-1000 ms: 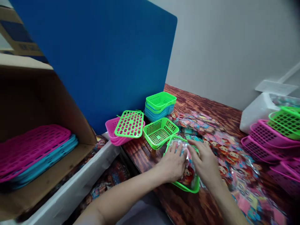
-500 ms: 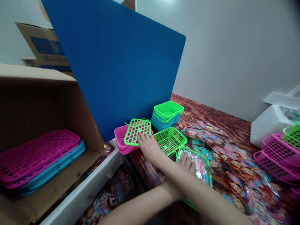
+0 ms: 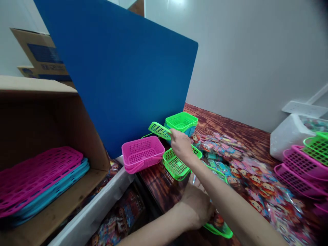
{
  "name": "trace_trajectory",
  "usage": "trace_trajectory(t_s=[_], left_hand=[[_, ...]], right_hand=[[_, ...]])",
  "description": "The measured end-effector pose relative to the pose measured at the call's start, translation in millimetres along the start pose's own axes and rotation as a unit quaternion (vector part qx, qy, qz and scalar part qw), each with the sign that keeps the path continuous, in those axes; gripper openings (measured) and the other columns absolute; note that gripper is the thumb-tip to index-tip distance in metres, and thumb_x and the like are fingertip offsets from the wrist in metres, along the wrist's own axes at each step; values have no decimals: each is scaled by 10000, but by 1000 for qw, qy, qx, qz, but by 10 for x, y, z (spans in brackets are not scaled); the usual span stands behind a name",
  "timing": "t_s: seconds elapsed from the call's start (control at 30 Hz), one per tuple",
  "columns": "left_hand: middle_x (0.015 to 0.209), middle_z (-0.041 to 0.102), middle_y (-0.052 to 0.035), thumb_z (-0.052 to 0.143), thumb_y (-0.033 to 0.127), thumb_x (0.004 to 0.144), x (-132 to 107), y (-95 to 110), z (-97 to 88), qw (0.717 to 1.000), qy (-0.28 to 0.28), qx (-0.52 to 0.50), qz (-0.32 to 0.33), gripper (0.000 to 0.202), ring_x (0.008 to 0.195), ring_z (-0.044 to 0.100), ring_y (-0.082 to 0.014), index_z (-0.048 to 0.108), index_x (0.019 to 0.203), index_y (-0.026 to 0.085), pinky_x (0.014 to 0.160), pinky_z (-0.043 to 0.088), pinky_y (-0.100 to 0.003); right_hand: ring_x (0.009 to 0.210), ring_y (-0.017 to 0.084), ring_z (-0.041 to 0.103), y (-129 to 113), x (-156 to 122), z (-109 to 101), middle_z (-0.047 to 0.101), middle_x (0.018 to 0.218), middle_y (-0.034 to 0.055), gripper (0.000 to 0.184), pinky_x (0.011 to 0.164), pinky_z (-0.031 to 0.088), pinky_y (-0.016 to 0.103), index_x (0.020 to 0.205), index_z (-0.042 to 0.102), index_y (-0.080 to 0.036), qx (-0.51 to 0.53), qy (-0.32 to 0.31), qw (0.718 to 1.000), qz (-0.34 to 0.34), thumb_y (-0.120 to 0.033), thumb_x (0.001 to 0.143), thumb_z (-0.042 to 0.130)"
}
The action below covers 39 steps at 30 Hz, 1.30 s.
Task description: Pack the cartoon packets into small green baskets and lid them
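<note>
My right hand [image 3: 181,143] grips the edge of a green lattice lid [image 3: 159,130], holding it tilted in the air. Below it is a green basket [image 3: 179,165] with nothing visible inside. Left of that stands a pink basket [image 3: 142,153], nested in another. My left hand [image 3: 197,201], crossed under the right forearm, is at a second green basket [image 3: 221,231] holding shiny plastic packets. Its fingers are mostly hidden by the right forearm, so their grip does not show.
Green and blue baskets [image 3: 183,121] are stacked by the blue panel [image 3: 123,75]. Cartoon packets [image 3: 256,181] cover the table's right. A cardboard box [image 3: 94,174] at left holds pink and blue lattice lids [image 3: 43,171]. Pink baskets [image 3: 297,177] and a white container [image 3: 287,136] stand far right.
My right hand has lifted the green lid off the pink basket and moved it right, tilting it. My left hand has shifted from lying on the packets towards the basket's near left side.
</note>
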<state>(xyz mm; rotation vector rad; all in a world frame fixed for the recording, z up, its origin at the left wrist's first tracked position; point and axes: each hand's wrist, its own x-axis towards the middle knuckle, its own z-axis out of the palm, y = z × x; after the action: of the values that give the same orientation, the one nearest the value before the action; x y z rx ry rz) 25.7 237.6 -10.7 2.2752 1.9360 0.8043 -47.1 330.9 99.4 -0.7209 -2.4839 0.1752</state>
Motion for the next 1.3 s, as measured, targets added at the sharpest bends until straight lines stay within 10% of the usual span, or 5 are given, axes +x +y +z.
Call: trace_trajectory(t_s=[0.3,0.57,0.8,1.07,1.3], left_hand=[[1507,442,-157,377,417,1021,-271,-101,-93,997,35,-62,3,467,1456,314,-263,464,1375,125,1224,184,-536],[1267,648,-98,392,225,1001,-400,-47,-35,989,114,-65,-73,305,1205,560,-239,579,1238,181,1202,185,-595],[1106,673,-74,425,106,886,-431,-54,-77,988,84,-105,-71,333,1102,586,-242,684,1062,221,1199,137,-621],[1010,664,-67,421,329,976,-373,-325,-32,875,205,-342,-273,261,986,635,-215,641,999,191,893,511,-359],[1198,639,-92,479,252,937,-195,-362,-13,948,104,-193,-232,355,1117,597,-241,609,1263,195,1006,450,-401]], right_hand=[[1040,224,651,627,-1242,-930,706,1143,52,310,924,484,381,1219,651,-256,147,165,975,-4,-245,978,457],[1253,263,533,1065,-2725,-577,589,1379,53,540,1024,414,513,1428,479,-341,1,107,993,47,-103,947,416],[1339,263,432,835,-2786,-364,529,1454,27,584,1085,378,519,1446,461,-310,-5,19,999,41,-66,916,425],[1279,268,456,792,-2720,-434,596,1384,40,531,1061,371,486,1367,561,-251,-36,-24,999,12,-46,893,438],[1253,270,482,698,-2727,-657,572,1416,30,580,1057,367,455,1390,533,-237,-51,-105,993,-8,-80,832,526]])
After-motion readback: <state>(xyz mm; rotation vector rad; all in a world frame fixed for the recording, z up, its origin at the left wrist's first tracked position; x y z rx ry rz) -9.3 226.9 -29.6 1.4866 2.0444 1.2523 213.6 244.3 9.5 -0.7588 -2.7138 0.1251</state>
